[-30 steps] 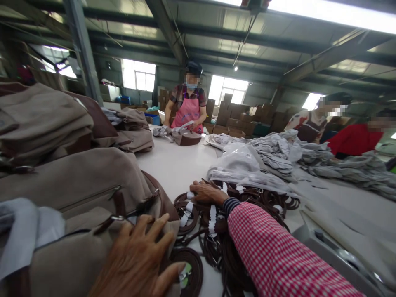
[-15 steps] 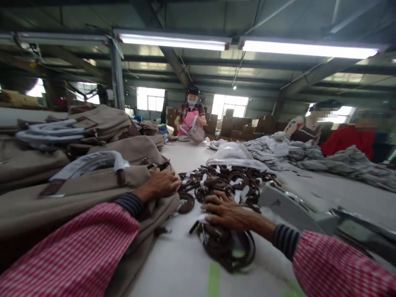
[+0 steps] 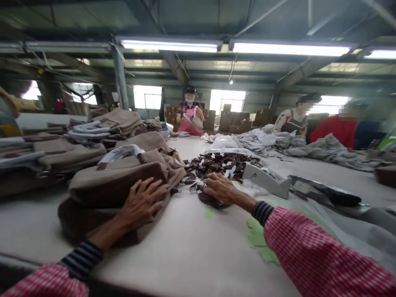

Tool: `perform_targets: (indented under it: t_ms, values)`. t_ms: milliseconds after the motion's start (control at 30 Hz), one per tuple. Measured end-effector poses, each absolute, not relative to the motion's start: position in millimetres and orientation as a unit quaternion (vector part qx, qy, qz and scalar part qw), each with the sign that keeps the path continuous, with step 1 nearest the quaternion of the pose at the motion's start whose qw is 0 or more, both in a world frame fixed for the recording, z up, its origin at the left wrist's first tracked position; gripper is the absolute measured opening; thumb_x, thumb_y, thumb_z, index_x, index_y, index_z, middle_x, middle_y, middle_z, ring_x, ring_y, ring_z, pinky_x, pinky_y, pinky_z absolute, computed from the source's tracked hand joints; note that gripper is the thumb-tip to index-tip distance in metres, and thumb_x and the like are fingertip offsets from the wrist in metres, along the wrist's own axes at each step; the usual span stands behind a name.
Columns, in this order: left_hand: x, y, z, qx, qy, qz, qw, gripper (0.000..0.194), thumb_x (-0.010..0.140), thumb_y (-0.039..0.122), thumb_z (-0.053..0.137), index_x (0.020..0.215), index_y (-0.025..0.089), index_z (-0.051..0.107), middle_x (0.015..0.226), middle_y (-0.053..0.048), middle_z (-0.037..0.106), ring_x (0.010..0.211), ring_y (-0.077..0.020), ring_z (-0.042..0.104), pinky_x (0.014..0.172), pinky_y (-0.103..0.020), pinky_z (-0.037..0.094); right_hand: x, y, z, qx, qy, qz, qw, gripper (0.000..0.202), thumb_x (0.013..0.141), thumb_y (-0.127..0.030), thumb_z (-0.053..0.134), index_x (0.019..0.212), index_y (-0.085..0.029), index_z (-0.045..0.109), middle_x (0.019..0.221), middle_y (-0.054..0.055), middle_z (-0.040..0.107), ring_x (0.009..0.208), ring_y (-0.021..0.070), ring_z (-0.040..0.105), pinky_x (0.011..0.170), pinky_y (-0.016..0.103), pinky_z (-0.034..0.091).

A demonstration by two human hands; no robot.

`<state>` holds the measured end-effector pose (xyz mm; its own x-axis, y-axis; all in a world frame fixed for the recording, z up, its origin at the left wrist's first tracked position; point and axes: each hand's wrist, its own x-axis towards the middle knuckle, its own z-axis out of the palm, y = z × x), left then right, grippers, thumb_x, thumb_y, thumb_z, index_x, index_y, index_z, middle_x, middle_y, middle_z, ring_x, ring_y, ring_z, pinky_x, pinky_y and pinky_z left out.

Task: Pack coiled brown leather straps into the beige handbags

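In the head view, the left hand [image 3: 141, 204] is laid flat, fingers spread, on the near end of a tan and brown bag [image 3: 123, 181] that lies on the pale tabletop [image 3: 185, 251]; the grip is open, pressed on the fabric and not closed around it. The bag is found at the near left of the scene, on top of another bag, with a wrapped handle [image 3: 119, 153] arched over its upper side. The right hand [image 3: 221, 189] is seen just right of the bag, resting on a coiled brown strap [image 3: 208, 199]; its fingers are curled over the coil, but whether the strap is truly clasped cannot be told. Just beyond that hand a heap of coiled brown straps [image 3: 225, 161] is spread out. To the right of the heap a grey metal tool [image 3: 267, 181] is lying. At the far left more bags [image 3: 93, 132] are stacked. At the far end a person in a pink apron [image 3: 189, 119] is seen with a bag in hand, and grey cloth [image 3: 278, 142] is piled at the far right.
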<state>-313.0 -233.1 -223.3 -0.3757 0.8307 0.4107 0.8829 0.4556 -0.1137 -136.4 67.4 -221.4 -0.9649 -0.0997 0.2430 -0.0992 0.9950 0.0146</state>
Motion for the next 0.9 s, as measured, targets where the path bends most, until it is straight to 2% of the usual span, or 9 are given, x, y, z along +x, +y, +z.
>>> perform_targets:
  t_ms: [67, 133, 167, 300, 500, 667, 900]
  values:
    - [-323.5, -235.6, -253.5, -0.504, -0.836, -0.095, 0.195, 0.037, 0.099, 0.035, 0.063, 0.135, 0.038, 0.069, 0.160, -0.001, 0.054, 0.152, -0.0326, 0.040, 0.125, -0.057, 0.027, -120.4, 58.4, -230.5, 0.016, -0.991, 0.039, 0.125, 0.053, 0.103, -0.050, 0.056, 0.150, -0.025, 0.055, 0.145, 0.014, 0.057, 0.129, 0.0315, 0.050, 0.109, 0.051, 0.043]
    - [-336.0, -232.2, -268.3, -0.504, -0.831, -0.125, 0.199, 0.037, 0.099, 0.033, 0.061, 0.135, 0.040, 0.070, 0.160, 0.001, 0.054, 0.153, -0.0299, 0.041, 0.126, -0.054, 0.029, -111.4, 52.7, -243.5, 0.004, -0.991, 0.058, 0.117, 0.076, 0.095, -0.052, 0.067, 0.161, -0.024, 0.041, 0.152, 0.014, 0.053, 0.138, 0.0345, 0.044, 0.115, 0.053, 0.039]
    - [-342.2, -230.3, -271.4, -0.503, -0.829, -0.136, 0.202, 0.038, 0.099, 0.032, 0.060, 0.135, 0.040, 0.070, 0.160, 0.002, 0.055, 0.153, -0.0291, 0.042, 0.125, -0.054, 0.030, -109.5, 51.0, -250.4, -0.011, -0.991, 0.065, 0.119, 0.080, 0.094, -0.049, 0.068, 0.163, -0.025, 0.037, 0.158, 0.013, 0.048, 0.144, 0.0350, 0.039, 0.118, 0.053, 0.037]
    - [-358.7, -229.8, -274.4, -0.506, -0.823, -0.157, 0.205, 0.039, 0.094, 0.028, 0.062, 0.130, 0.039, 0.073, 0.156, 0.002, 0.059, 0.150, -0.0277, 0.046, 0.124, -0.049, 0.035, -109.9, 46.9, -273.4, -0.055, -0.986, 0.067, 0.146, 0.076, 0.098, -0.042, 0.062, 0.166, -0.029, 0.031, 0.168, 0.008, 0.037, 0.157, 0.0337, 0.024, 0.124, 0.053, 0.031]
    - [-358.6, -235.2, -276.6, -0.495, -0.829, -0.169, 0.197, 0.036, 0.097, 0.029, 0.058, 0.129, 0.036, 0.074, 0.157, 0.001, 0.058, 0.150, -0.0297, 0.045, 0.125, -0.052, 0.034, -113.3, 45.1, -296.7, -0.074, -0.973, 0.055, 0.212, 0.076, 0.098, -0.037, 0.062, 0.167, -0.031, 0.030, 0.169, 0.005, 0.038, 0.157, 0.0340, 0.027, 0.120, 0.052, 0.038]
    - [-367.7, -235.9, -281.6, -0.490, -0.831, -0.169, 0.202, 0.036, 0.095, 0.035, 0.056, 0.124, 0.044, 0.075, 0.155, 0.004, 0.060, 0.148, -0.0315, 0.049, 0.122, -0.054, 0.040, -118.4, 50.2, -309.2, -0.064, -0.965, 0.093, 0.236, 0.073, 0.100, -0.043, 0.059, 0.166, -0.037, 0.030, 0.170, 0.001, 0.039, 0.158, 0.0336, 0.028, 0.120, 0.054, 0.038]
    - [-388.1, -241.2, -296.0, -0.476, -0.840, -0.164, 0.203, 0.041, 0.088, 0.041, 0.057, 0.123, 0.055, 0.074, 0.153, 0.008, 0.060, 0.148, -0.0323, 0.051, 0.123, -0.053, 0.041, -132.6, 56.6, -323.1, -0.061, -0.964, 0.104, 0.236, 0.081, 0.093, -0.035, 0.062, 0.167, -0.036, 0.030, 0.170, 0.004, 0.038, 0.157, 0.0387, 0.030, 0.117, 0.059, 0.041]
